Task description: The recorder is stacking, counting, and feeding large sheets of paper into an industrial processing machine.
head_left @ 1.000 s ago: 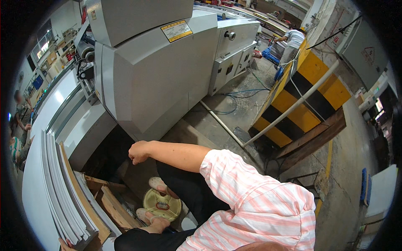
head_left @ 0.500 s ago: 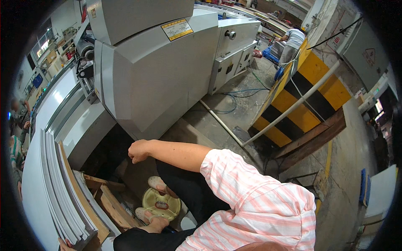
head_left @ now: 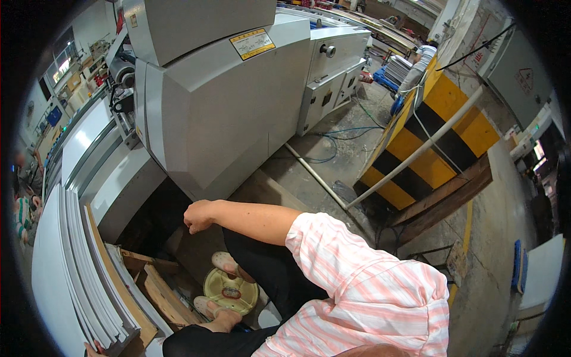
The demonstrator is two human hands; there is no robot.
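Note:
My right hand (head_left: 199, 216) hangs in a loose fist past my knee, in front of the big grey machine (head_left: 232, 113); nothing shows in its fingers. Low at the left rim, part of my left hand (head_left: 92, 350) touches the lower corner of a stack of white sheets (head_left: 74, 262). Most of that hand is cut off or hidden, so its grip is unclear. The stack lies on a brown board (head_left: 119, 268), with wooden pieces (head_left: 163, 296) under and beside it. My feet, in light clogs (head_left: 226, 262), rest by a round cream-coloured base (head_left: 230, 290).
A black-and-yellow striped block (head_left: 425, 146) stands at right behind a slanted pale pipe (head_left: 416, 149). Blue hoses (head_left: 342, 132) run over the floor near the machine. A small stool (head_left: 449, 262) is at right. A co-worker (head_left: 419, 62) is at the back; others are at the far left.
The co-worker at the back has shifted right, partly behind the striped block, exposing more of the stacked sheets there. People at the left rim have moved slightly. My hands stay nearly still.

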